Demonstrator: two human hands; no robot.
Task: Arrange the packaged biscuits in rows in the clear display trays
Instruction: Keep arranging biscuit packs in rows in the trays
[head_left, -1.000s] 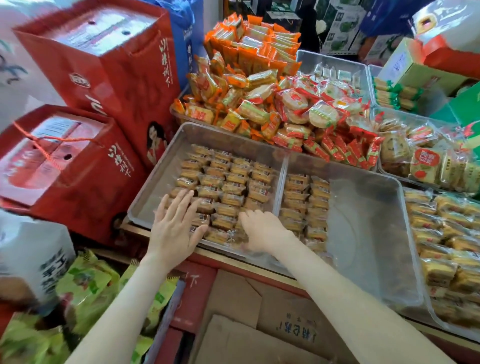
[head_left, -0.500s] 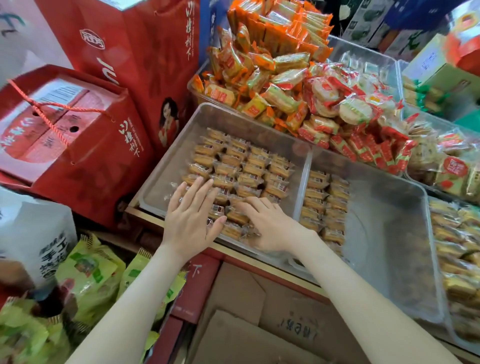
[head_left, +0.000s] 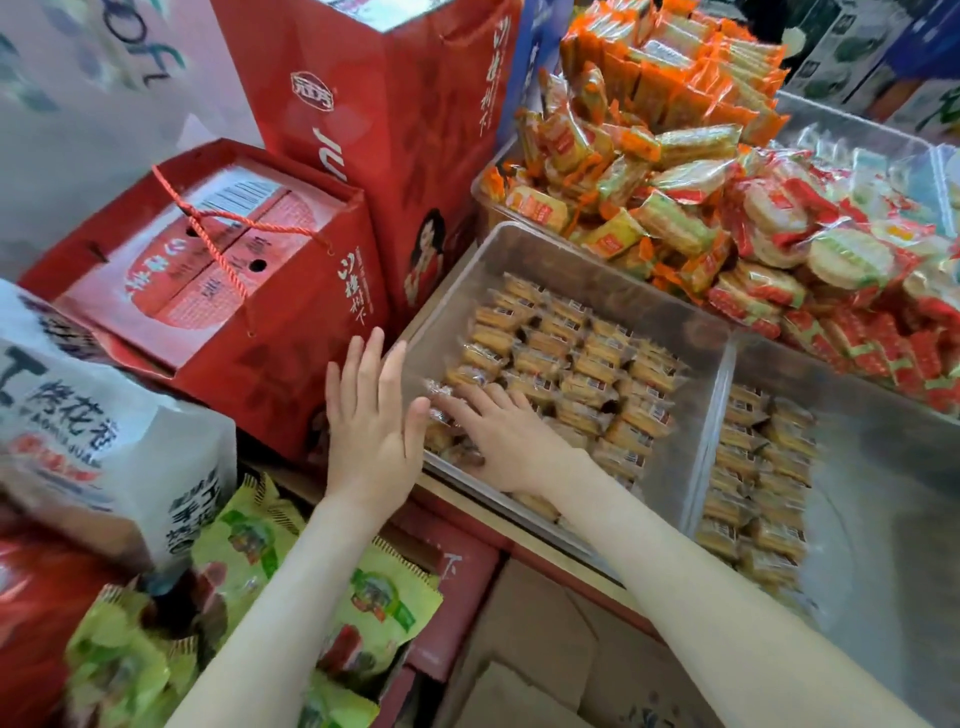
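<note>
Both hands have slid to the tray's eight o'clock corner: left hand, fingers straight together, flanks its wall, likely steadying; right hand's spread fingers press biscuits flat.

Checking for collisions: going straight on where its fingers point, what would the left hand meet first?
The left hand would probably meet the rope-handled red gift box first; depth is unclear.

The tray at 3 o'clock was made of clear, smooth plastic; its biscuits were wrapped in glossy film. The box at 9 o'clock was finished in glossy red card; matt brown cardboard was seen at 6 o'clock.
</note>
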